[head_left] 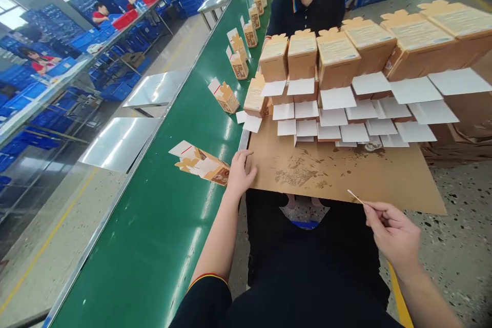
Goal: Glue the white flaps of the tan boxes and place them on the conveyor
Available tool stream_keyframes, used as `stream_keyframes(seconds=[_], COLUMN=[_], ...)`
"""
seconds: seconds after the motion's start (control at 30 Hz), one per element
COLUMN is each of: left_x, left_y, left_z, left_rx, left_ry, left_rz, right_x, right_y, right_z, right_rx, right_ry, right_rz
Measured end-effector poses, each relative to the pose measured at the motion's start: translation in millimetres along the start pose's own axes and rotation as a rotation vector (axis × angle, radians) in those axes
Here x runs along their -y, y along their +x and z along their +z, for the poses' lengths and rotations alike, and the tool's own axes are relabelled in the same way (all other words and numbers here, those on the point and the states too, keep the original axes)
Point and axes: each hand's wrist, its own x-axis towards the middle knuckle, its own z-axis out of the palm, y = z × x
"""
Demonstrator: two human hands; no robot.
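My left hand (240, 173) rests at the edge of the green conveyor belt (161, 225), fingers loosely spread, touching the end of a brown carton (202, 164) that lies on its side on the belt. My right hand (392, 233) pinches a thin wooden stick (355, 197) above the near edge of a brown cardboard sheet (346, 174). On that sheet stand rows of brown cartons (338, 59) with white flaps (334, 115) hanging open toward me.
More cartons (238, 64) are spaced along the belt going away from me. A person in a dark top (307, 5) sits across the sheet. Blue crates (115, 89) and other workers fill the left background. A metal shelf (119, 141) juts out left of the belt.
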Motion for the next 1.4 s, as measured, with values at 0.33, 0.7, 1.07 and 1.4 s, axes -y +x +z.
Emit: stream_keyframes(seconds=[0.33, 0.7, 1.07, 1.4], left_x=[42, -11, 18, -23], left_y=[-67, 157, 39, -10], left_z=[-14.4, 39.9, 10.3, 40.5], left_rx=[-0.231, -0.287, -0.054, 0.057], left_ry=[0.074, -0.711, -0.961, -0.974], left_rz=[-0.388, -0.741, -0.582, -0.537], right_x=[1, 14, 15, 2], right_y=[17, 4, 62, 189], right_z=[15, 19, -12, 1], right_rx=[0.063, 0.031, -0.072, 0.187], right_ry=[0.028, 0.054, -0.243, -0.621], right_rz=[-0.013, -0.034, -0.079, -0.089])
